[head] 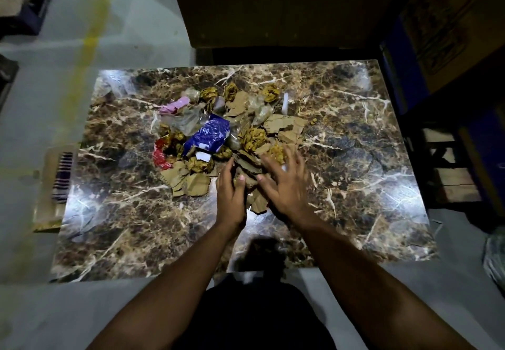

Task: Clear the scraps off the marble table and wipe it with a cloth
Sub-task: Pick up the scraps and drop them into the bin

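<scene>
Both my hands reach into the near edge of a scrap heap. My left hand stands on its side, thumb up, fingers curled against torn cardboard pieces, though I cannot tell if it truly grips them. My right hand is spread flat with fingers apart, blurred, resting over the same cardboard and touching a crumpled yellow paper ball.

Beneath them the table is a wide slab of dark brown marble with white veins, its four edges all in view. Bare marble rings the heap on every side, widest at the left, the right and the near edge by my body.

The scraps sit in one loose pile around the middle, slightly toward the far edge. A crinkled blue wrapper lies at its centre, a red wrapper at its left, a pink piece behind that, with more yellow paper balls and clear plastic along the back.

Off the table's left edge, a striped cloth lies on cardboard on the floor.
</scene>
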